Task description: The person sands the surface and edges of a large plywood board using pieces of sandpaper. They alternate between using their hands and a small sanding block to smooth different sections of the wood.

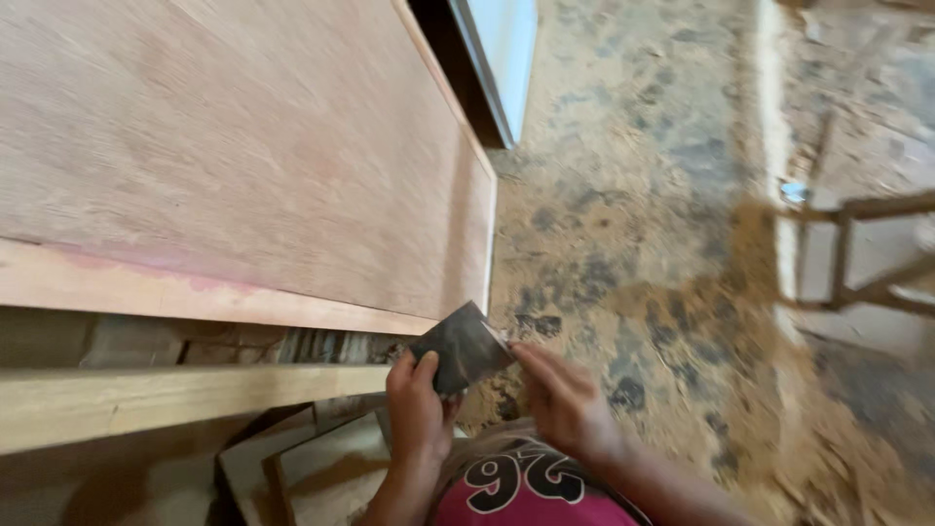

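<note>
A sawdust-strewn concrete floor [662,195] fills the background, mottled with dark patches, with a large plywood panel [243,146] lying flat as the worktop and taking up most of the upper left. Just off the panel's near right corner, both hands hold a dark, worn sheet of sandpaper [460,346] in the air — it touches neither the panel nor the floor. The left hand [421,409] has its fingers closed round the sheet's lower edge, thumb pressed on its face; the right hand [565,399] pinches the sheet's right edge between thumb and fingertips. The sheet looks stiff yet creased, roughly square, dark grey-brown with paler scuffed streaks, one corner pointing up toward the panel's edge. As a judgement, pulling with both hands could tear so worn a sheet along a crease, and a loose pinch could drop it into the sawdust. Beyond the panel stands a pale door edge [502,58]; far right of it, a wooden frame [857,263], blurred.
</note>
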